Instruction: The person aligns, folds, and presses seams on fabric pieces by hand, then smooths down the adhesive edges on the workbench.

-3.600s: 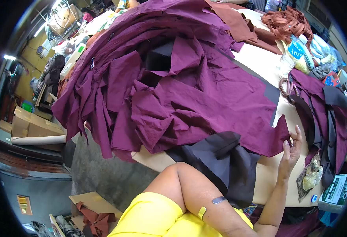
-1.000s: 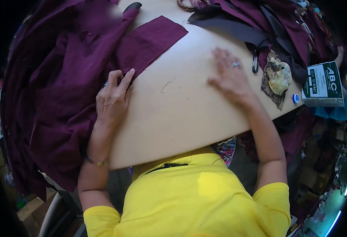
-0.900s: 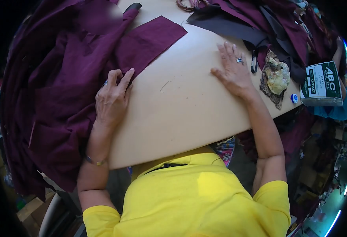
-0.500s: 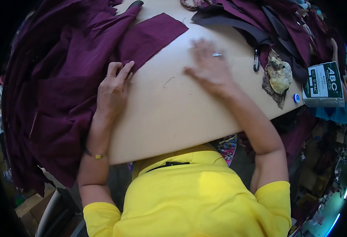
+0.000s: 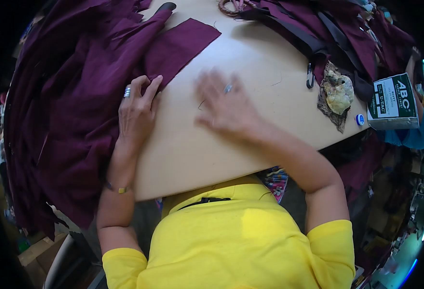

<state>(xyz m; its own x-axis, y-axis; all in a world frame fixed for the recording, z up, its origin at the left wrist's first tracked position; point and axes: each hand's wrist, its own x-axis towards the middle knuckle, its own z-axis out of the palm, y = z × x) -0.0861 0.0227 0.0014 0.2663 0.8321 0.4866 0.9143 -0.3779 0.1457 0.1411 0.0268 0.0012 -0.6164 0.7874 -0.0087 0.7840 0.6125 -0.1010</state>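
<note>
My left hand (image 5: 135, 111) lies flat, fingers together, on the edge of a big heap of purple cloth pieces (image 5: 72, 91) at the left of the tan table (image 5: 221, 154). One flat purple piece (image 5: 180, 44) sticks out from the heap onto the bare tabletop. My right hand (image 5: 225, 107), blurred, is spread flat on the bare table just right of my left hand, holding nothing. A ring shows on each hand.
More purple and dark cloth strips (image 5: 327, 33) are piled at the far right. Near them lie a crumpled yellowish rag (image 5: 337, 94), a black clip (image 5: 309, 76), a small blue-and-white cap (image 5: 360, 119) and a green ABC box (image 5: 390, 101). A coiled cord (image 5: 228, 6) lies at the far edge.
My right hand has swept left across the bare table from beside the rag towards my left hand. My left hand has stayed on the purple heap's edge.
</note>
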